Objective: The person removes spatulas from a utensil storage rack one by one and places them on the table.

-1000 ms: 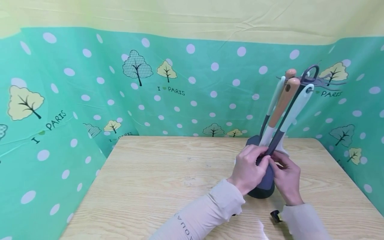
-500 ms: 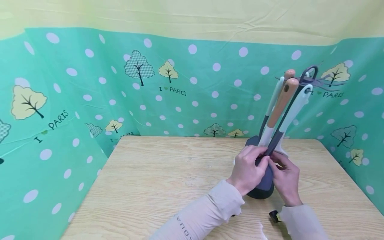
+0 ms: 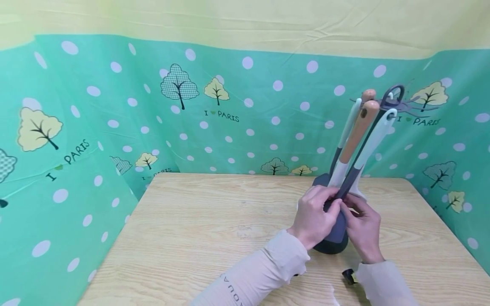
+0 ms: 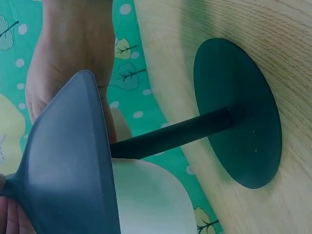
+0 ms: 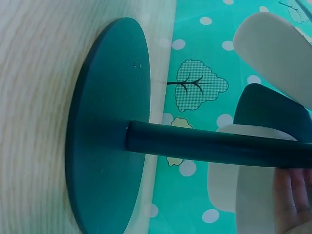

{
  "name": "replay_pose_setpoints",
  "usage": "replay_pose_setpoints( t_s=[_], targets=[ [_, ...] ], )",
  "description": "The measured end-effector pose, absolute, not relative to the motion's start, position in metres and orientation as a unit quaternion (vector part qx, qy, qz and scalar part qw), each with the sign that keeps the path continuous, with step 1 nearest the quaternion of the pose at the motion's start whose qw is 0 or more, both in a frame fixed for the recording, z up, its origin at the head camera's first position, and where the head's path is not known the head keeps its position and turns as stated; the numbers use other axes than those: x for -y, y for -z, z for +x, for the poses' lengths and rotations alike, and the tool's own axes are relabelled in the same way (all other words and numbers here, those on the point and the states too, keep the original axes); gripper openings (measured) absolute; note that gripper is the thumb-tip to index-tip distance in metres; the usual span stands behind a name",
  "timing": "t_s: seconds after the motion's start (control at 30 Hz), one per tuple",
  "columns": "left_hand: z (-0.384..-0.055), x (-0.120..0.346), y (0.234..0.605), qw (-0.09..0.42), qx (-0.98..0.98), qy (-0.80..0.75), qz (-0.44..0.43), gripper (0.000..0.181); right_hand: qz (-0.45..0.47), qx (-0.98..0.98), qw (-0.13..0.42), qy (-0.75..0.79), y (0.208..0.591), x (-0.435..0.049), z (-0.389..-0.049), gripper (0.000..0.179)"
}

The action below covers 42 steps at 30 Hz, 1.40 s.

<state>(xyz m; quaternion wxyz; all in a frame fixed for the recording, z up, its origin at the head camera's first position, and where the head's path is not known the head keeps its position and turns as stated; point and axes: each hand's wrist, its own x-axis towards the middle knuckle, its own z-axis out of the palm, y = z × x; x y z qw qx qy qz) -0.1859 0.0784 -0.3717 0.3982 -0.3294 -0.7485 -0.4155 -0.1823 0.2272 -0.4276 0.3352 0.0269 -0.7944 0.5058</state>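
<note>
Pinched at its neck by both my left hand (image 3: 314, 217) and right hand (image 3: 363, 225) is the dark-grey spatula (image 3: 349, 181) with a mint-green handle (image 3: 375, 140). Almost nothing has shifted over the last second, so I judge this a steadying hold. Below the grip sits the black utensil stand's round base (image 3: 330, 249); toward it points the broad blade (image 3: 337, 231). Above, the long axis climbs steeply, leaning right, to the hanging hole (image 3: 391, 115).
</note>
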Motion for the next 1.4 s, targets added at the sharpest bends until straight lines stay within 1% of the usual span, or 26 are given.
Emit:
replay_pose_setpoints(
  t_s=[0.3,0.77,1.0,1.27,1.4],
  targets=[
    [-0.186,-0.075,0.372,0.4,0.749,0.416,-0.324,0.018,0.02,0.795,0.326,-0.512,0.429,-0.223,-0.183,0.027],
    [-0.186,-0.067,0.373,0.404,0.75,0.413,-0.323,0.018,0.035,0.798,0.325,-0.506,0.429,-0.217,-0.183,0.025],
    [-0.186,-0.065,0.373,0.406,0.749,0.413,-0.322,0.019,0.037,0.794,0.326,-0.512,0.427,-0.212,-0.183,0.027],
    [-0.186,-0.061,0.374,0.406,0.748,0.416,-0.32,0.018,0.053,0.787,0.333,-0.516,0.404,-0.195,-0.171,0.024],
    [-0.186,-0.059,0.374,0.408,0.748,0.416,-0.319,0.019,0.053,0.789,0.331,-0.516,0.4,-0.191,-0.169,0.024]
  ],
)
